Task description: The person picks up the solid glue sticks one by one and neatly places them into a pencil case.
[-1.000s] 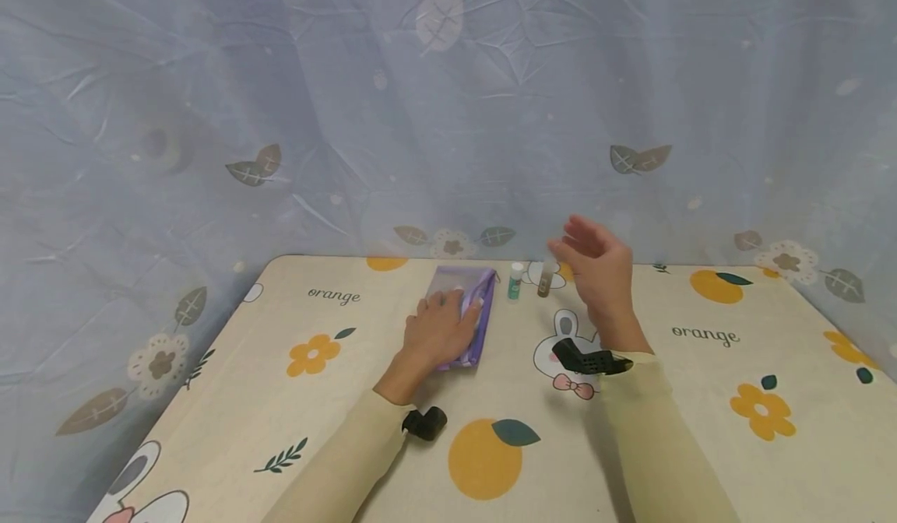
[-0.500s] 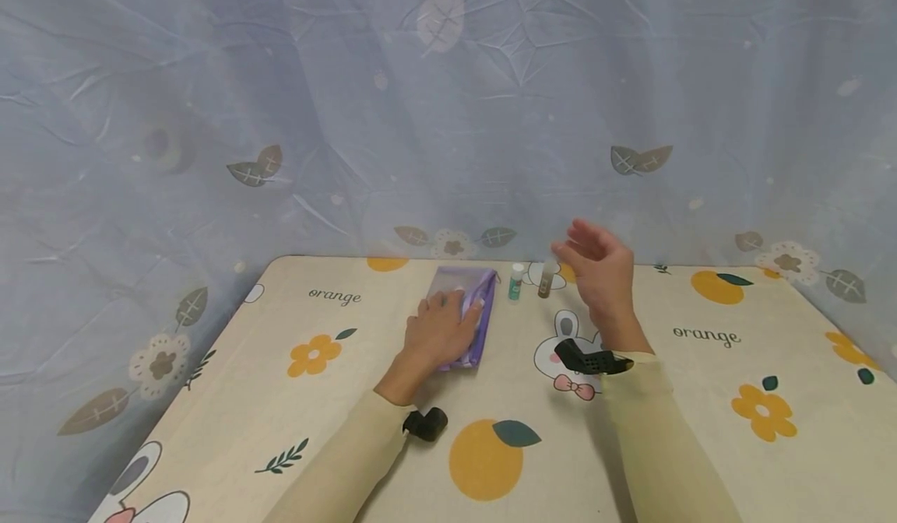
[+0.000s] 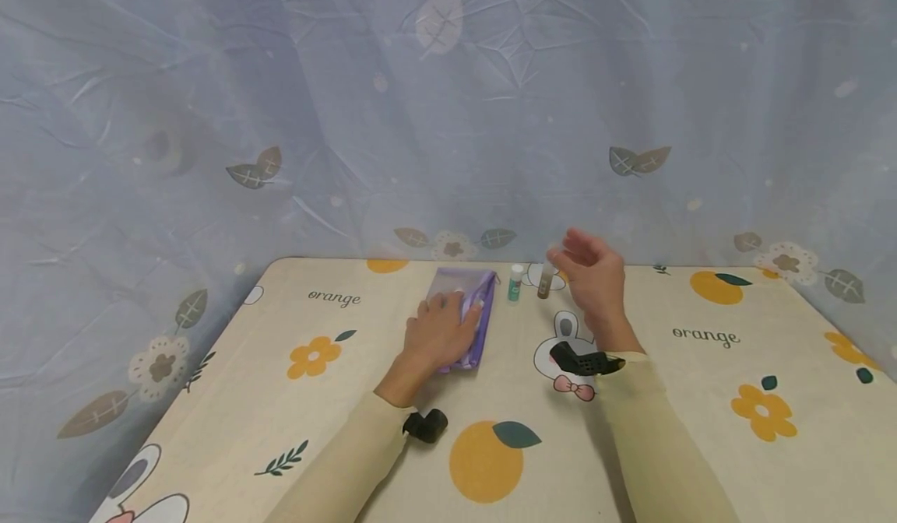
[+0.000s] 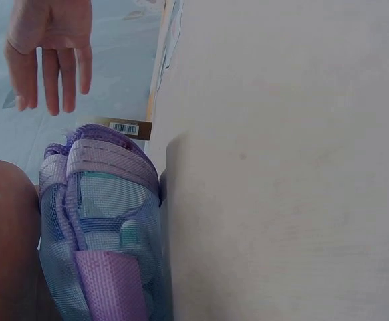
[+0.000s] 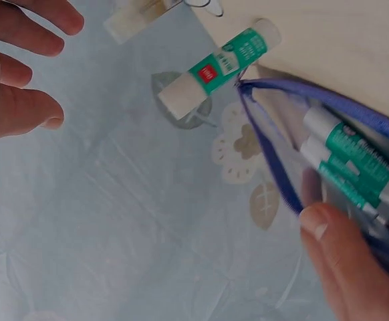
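A purple-edged, translucent mesh pouch point(image 4: 107, 221) is held by the person's left hand point(image 3: 436, 336) on the cream, orange-printed cloth of the counter point(image 3: 561, 461), its wall clamped between thumb and fingers at the parted zip. Two green-and-white cylindrical sticks point(image 5: 361, 160) are seen side by side inside, through the gaping mouth. Outside, just beside the pouch, a green-labelled, white-capped glue stick point(image 3: 515, 283) is stood upright, and near it a brown tube with a pale translucent upper part point(image 3: 543, 283). The right hand point(image 3: 596, 278) is raised near that tube, its fingers loosely bent and well apart from the thumb; nothing is gripped, and in the right wrist view a gap is left between hand and tube. The work is judged to be partway along: some contents are in the pouch, two things are outside it, and the zip is not closed. Whether more is held deeper in the pouch cannot be told.
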Action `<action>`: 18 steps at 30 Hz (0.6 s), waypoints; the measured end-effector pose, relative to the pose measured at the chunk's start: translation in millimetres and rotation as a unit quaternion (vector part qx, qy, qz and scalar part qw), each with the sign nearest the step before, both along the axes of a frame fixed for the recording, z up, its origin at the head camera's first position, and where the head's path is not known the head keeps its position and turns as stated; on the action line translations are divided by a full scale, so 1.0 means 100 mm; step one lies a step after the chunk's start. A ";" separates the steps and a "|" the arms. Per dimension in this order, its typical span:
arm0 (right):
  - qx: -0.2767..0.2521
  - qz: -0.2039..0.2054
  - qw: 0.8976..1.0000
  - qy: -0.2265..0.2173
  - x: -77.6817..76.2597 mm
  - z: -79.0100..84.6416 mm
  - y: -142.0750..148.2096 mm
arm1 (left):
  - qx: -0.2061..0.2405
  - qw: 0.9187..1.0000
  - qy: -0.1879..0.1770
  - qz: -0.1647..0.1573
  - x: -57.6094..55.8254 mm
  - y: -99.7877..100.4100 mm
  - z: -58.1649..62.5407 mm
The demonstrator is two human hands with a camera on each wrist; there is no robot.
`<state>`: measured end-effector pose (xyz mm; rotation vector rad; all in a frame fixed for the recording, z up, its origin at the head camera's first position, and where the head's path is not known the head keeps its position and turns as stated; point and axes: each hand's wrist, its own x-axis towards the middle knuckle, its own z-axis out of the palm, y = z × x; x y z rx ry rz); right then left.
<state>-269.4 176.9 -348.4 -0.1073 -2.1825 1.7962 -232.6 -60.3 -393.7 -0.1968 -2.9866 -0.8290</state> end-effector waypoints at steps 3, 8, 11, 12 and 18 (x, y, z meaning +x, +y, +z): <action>0.004 0.000 1.000 -0.002 -0.03 -0.05 0.00 | 0.000 1.000 0.000 0.000 0.00 0.00 0.00; 0.017 -0.005 1.000 -0.013 -0.04 -0.12 0.00 | 0.005 1.000 -0.003 -0.002 0.00 -0.01 0.01; 0.023 -0.008 1.000 -0.019 -0.05 -0.16 0.01 | 0.006 1.000 -0.002 -0.003 0.01 0.00 0.01; 0.022 -0.009 0.999 -0.021 -0.06 -0.18 0.01 | 0.007 1.000 -0.002 -0.003 0.01 0.00 0.01; 0.032 -0.012 0.999 -0.040 -0.11 -0.27 0.03 | 0.006 1.000 0.002 -0.003 0.00 0.00 0.00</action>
